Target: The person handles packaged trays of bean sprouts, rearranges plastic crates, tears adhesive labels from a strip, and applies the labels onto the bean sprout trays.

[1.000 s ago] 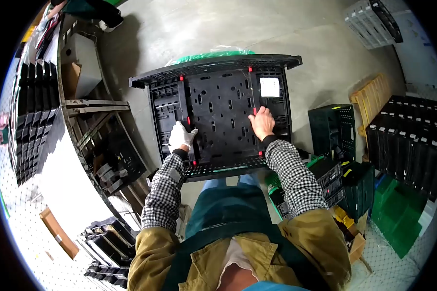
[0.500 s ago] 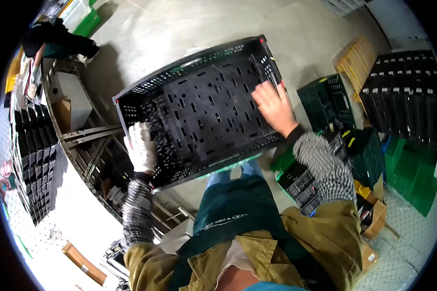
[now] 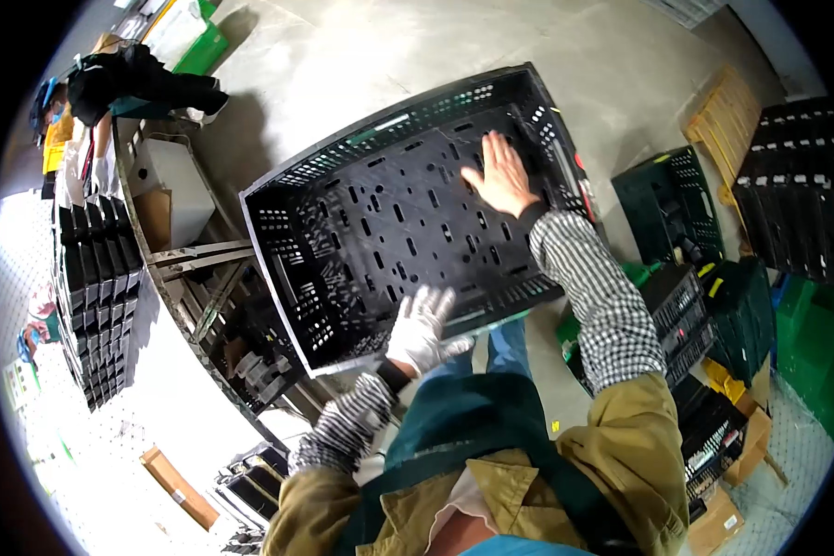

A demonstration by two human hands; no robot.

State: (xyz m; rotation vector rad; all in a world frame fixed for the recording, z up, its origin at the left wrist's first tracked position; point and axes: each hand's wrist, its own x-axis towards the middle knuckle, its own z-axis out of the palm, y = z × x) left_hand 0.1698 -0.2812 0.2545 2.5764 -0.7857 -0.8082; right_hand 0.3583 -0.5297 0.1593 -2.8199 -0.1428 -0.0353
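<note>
A large black plastic crate (image 3: 403,222) with a slotted floor and perforated walls sits in front of me, tilted in view. My left hand (image 3: 422,332), in a white glove, is at its near rim. Its fingers stretch over the inner side and the thumb stands apart. Bare and open, my right hand (image 3: 503,174) reaches over the crate's floor near the right wall, fingers extended and thumb out. Whether its palm touches the plastic I cannot tell. What supports the crate underneath is hidden.
Left, a person (image 3: 130,83) bends by a long white-topped table (image 3: 153,324) bearing stacked black trays (image 3: 93,296). Right stand a dark green crate (image 3: 667,204), a wooden pallet (image 3: 718,116), a tall black stack (image 3: 797,195) and a green bin (image 3: 815,347). Cardboard boxes (image 3: 716,524) lie lower right.
My left hand has moved from the crate's left wall to its near rim. My right hand has shifted up and left, further over the floor. The crate appears slightly further right in view.
</note>
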